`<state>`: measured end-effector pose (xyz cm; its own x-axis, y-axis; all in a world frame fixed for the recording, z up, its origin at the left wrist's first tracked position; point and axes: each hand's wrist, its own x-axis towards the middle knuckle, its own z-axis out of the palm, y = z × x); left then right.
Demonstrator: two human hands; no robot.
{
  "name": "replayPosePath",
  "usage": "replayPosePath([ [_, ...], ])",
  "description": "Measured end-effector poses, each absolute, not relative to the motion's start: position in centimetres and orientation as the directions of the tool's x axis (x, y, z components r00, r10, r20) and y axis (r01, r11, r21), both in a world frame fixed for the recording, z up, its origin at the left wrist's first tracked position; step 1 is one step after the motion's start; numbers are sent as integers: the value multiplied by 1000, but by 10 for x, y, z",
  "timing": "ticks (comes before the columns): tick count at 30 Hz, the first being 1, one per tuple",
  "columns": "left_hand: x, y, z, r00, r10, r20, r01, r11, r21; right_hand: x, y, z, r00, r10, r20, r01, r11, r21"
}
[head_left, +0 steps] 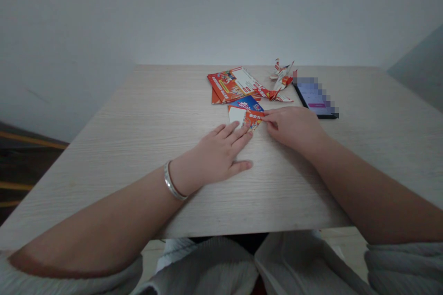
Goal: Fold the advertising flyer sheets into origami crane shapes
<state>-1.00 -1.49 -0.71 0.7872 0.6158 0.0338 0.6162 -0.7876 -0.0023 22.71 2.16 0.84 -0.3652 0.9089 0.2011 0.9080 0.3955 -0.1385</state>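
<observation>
A small folded piece of printed paper (pixel 246 113), blue, white and orange, lies on the wooden table (pixel 145 115) in front of me. My left hand (pixel 216 154) lies flat with its fingers stretched out, the fingertips pressing on the paper's near edge. A silver bangle sits on that wrist. My right hand (pixel 294 126) is curled, and its fingertips pinch the paper's right corner.
Behind the folded paper lies a red and white printed leaflet (pixel 232 84). A folded paper figure (pixel 283 79) stands to its right. A dark phone (pixel 315 97) with a lit screen lies at the right. A pale wall rises behind the table.
</observation>
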Motion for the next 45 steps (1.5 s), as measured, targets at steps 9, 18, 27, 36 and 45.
replayPosePath([
  [9, -17, -15, 10, 797, 597, -94, 598, -801, -21, 215, 13, 17, -357, 928, 106, 908, 317, 275],
  [18, -18, 3, 6, 841, 541, -25, 541, -840, 34, 230, 17, -2, -734, 637, 234, 657, 754, 11],
  [27, -15, -11, 17, 748, 661, 61, 661, -735, -151, 224, 11, -1, -758, 620, 203, 626, 779, -44],
  [36, -5, -8, 16, 755, 651, 73, 651, -733, -199, 219, 9, 5, -740, 647, 184, 654, 756, -25],
  [45, 0, -19, 44, 661, 740, -120, 701, -667, -251, 218, 9, 6, -716, 678, 165, 681, 731, -47],
])
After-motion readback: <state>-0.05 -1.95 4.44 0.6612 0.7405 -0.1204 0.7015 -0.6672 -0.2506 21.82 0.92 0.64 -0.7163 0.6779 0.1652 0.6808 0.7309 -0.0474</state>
